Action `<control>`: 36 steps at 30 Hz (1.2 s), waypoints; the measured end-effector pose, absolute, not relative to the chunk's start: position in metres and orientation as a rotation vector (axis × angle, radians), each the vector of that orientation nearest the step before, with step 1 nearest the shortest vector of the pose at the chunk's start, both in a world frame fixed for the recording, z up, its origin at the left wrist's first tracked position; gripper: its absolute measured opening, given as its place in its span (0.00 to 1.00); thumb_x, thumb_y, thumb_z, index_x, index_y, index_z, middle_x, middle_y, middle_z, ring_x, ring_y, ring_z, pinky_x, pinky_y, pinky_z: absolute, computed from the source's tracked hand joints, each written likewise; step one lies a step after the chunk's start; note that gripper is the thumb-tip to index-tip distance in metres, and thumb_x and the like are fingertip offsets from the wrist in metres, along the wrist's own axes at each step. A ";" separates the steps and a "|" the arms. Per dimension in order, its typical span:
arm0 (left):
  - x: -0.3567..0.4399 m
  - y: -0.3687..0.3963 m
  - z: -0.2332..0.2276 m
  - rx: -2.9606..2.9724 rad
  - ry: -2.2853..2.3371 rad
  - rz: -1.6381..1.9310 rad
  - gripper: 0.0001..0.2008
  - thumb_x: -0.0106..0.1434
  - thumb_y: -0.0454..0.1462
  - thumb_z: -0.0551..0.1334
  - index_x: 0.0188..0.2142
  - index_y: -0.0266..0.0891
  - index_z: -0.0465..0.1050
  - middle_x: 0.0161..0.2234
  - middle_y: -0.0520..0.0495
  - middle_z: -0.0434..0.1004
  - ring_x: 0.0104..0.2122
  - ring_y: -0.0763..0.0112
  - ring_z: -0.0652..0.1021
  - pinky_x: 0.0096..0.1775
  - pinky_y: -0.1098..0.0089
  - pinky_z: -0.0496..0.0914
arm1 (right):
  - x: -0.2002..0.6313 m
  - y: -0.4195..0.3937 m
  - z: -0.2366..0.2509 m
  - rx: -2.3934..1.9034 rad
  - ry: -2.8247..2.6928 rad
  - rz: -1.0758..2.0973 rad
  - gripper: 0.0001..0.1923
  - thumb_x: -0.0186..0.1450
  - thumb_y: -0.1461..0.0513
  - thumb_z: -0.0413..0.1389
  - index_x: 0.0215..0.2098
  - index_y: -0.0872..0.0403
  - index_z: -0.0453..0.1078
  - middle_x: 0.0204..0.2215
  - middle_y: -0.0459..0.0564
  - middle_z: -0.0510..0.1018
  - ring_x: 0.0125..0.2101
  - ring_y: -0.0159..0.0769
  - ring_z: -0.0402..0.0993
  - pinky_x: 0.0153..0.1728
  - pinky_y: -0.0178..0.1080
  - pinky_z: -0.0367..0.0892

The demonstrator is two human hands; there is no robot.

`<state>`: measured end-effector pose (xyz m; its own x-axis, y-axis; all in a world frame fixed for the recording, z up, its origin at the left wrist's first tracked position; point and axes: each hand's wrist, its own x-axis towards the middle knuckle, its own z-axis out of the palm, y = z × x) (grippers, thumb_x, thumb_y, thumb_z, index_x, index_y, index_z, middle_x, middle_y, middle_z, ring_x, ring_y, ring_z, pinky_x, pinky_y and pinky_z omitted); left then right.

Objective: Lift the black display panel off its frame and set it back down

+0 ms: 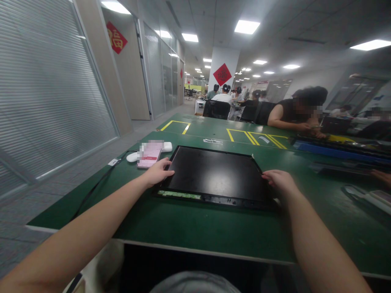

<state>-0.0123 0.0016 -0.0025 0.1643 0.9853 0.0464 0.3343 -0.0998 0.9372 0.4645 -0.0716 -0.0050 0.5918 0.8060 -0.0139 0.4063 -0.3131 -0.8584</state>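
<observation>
A flat black display panel (pixel 215 173) lies face up on the green table (pixel 195 224) in front of me. Along its near edge, on the left part, runs a green circuit board strip (pixel 179 195). My left hand (pixel 158 172) holds the panel's left edge, with the thumb on top and the other fingers at the side, partly hidden. At the right edge my right hand (pixel 280 182) pinches the frame between thumb and fingers. A small pale piece (pixel 252 156) sticks up at the panel's far right corner.
Left of the panel lie a phone (pixel 148 159), a white mouse (pixel 132 157) and a black cable (pixel 94 188). Yellow tape (pixel 253 136) marks the table's far part. Across on the right a person (pixel 295 108) leans over a blue-edged item (pixel 339 151).
</observation>
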 end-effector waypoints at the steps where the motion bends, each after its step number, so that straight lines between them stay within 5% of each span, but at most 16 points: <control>1: -0.012 0.002 -0.003 1.583 1.299 0.965 0.23 0.40 0.40 0.75 0.38 0.39 0.80 0.69 0.35 0.54 0.67 0.43 0.59 0.65 0.55 0.55 | 0.464 -0.072 -0.005 -1.935 -0.966 0.573 0.12 0.55 0.59 0.57 0.35 0.55 0.78 0.37 0.57 0.84 0.21 0.31 0.68 0.21 0.34 0.62; 20: -0.016 0.005 -0.007 1.548 1.269 0.962 0.22 0.40 0.37 0.72 0.38 0.39 0.78 0.70 0.35 0.51 0.67 0.47 0.60 0.65 0.55 0.56 | 0.469 -0.068 -0.004 -1.936 -0.955 0.605 0.13 0.55 0.57 0.59 0.35 0.56 0.78 0.37 0.60 0.83 0.20 0.32 0.67 0.19 0.34 0.62; 29: -0.017 0.007 -0.007 1.722 1.401 0.907 0.22 0.41 0.40 0.71 0.39 0.40 0.79 0.68 0.37 0.59 0.65 0.45 0.62 0.65 0.56 0.55 | 0.462 -0.074 -0.002 -1.982 -0.957 0.568 0.14 0.55 0.57 0.58 0.36 0.54 0.79 0.38 0.56 0.84 0.19 0.31 0.66 0.19 0.35 0.62; 36: -0.016 0.005 -0.005 1.859 1.409 0.890 0.25 0.42 0.43 0.72 0.42 0.42 0.79 0.64 0.40 0.67 0.66 0.45 0.62 0.66 0.57 0.51 | 0.457 -0.074 0.005 -2.154 -1.129 0.395 0.09 0.54 0.60 0.59 0.32 0.51 0.80 0.28 0.50 0.82 0.22 0.35 0.73 0.26 0.37 0.67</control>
